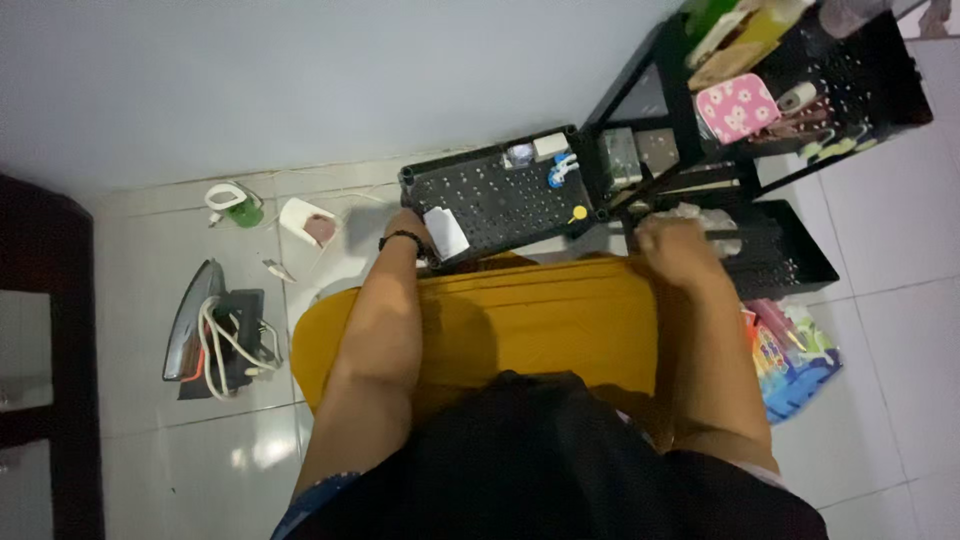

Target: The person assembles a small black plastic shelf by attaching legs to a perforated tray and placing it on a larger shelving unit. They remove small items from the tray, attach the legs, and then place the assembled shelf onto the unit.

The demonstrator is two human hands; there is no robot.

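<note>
Both hands were extended over a mustard-yellow cloth [540, 330] draped in front of me. Left hand [408, 232], with a dark band at the wrist, rested at the cloth's 11 o'clock corner, touching the near rim of a black perforated shelf [490, 200]; whether its fingers were clenched or released, I could not tell, as they were hidden behind the wrist. Right hand [678, 248] was at the cloth's 1 o'clock corner, closed loosely on the cloth edge, just beside a pale crumpled item [700, 215] on the lower black tray [790, 260].

Hazards, judged from the layout:
- Black rack [800, 90], at 1 o'clock: loaded and close. A pull on the cloth could have snagged a shelf edge and tipped the stored items, including the pink flowered pouch [738, 106].
- Perforated shelf: small loose objects sat on it, among them a white card [446, 232] at the left hand. A knock would likely have sent them to the floor.

Surroundings, largest first:
- Dark furniture [45, 350] stood at 9 o'clock, well apart.
- Flat iron [195, 325] with a coiled white cord [232, 345] lay on the tiles at 9 o'clock; the cord was a trip risk.
- Colourful packets [790, 350] lay at 3 o'clock, near my right forearm.
- White container [308, 222] and a green-and-white object [232, 203] sat at 10 o'clock, near the wall.
</note>
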